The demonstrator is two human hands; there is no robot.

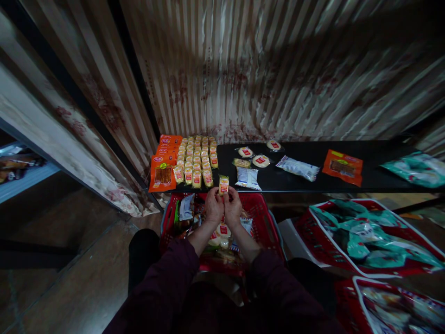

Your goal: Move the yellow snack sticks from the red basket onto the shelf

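Note:
My left hand (213, 207) and my right hand (232, 207) pinch one small wrapped snack cake (223, 183) between them. Its clear wrapper carries a red and yellow label, and it is held upright at the front edge of the black shelf (227, 155). Just left of it, several rows of like snack cakes (196, 162) stand packed together. Orange snack packets (163, 171) line the shelf's left end beside those rows. Below my hands sits a red basket (257, 204) with more wrapped snacks (223, 229) in it, partly hidden by my forearms.
Loose round wrapped cakes (260, 161), white packets (298, 168), an orange packet (343, 167) and a green packet (417, 169) lie along the shelf. Two more red baskets stand at right, one with green packets (368, 236). Behind the shelf hangs a striped curtain (243, 83).

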